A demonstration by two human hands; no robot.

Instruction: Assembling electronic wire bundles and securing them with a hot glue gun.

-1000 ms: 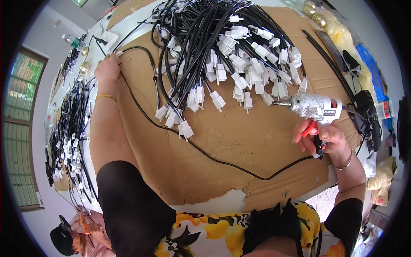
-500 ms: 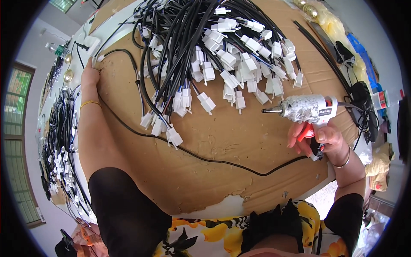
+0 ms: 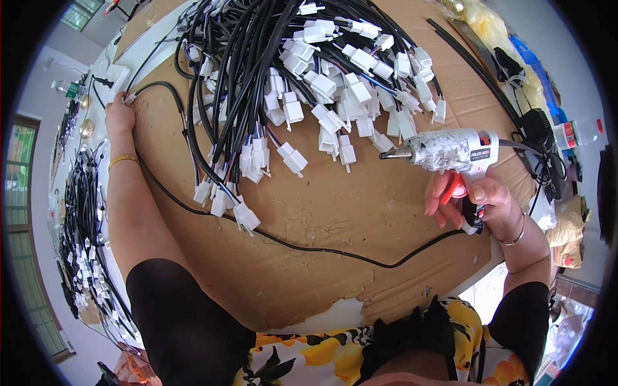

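Note:
At the far left edge of the cardboard, my left hand [image 3: 120, 117] is closed, its fingertips at a small white connector [image 3: 131, 99] that ends a black cable [image 3: 172, 90]. The fingertips are small and partly hidden. On the right, my right hand [image 3: 468, 198] grips the handle of a white hot glue gun [image 3: 450, 150], fingers around its red trigger. The gun's barrel is wrapped in foil, and its metal nozzle points left. From the handle's base, a black cord [image 3: 309, 248] runs left over the cardboard. A bundle of black cables [image 3: 248, 71] with many white connectors [image 3: 357, 96] lies between my hands.
Brown cardboard [image 3: 309, 283] covers the worktop. A white power strip [image 3: 116, 77] lies beyond my left hand. More cables [image 3: 84, 225] lie along the left. At right are a black power adapter [image 3: 537, 132], yellowish plastic [image 3: 496, 51] and a clear bottle [image 3: 582, 133].
The whole view has shifted, moving most things leftward and up in it. Against the cardboard, my left hand and the white connector have come slightly nearer. My right hand still holds the glue gun.

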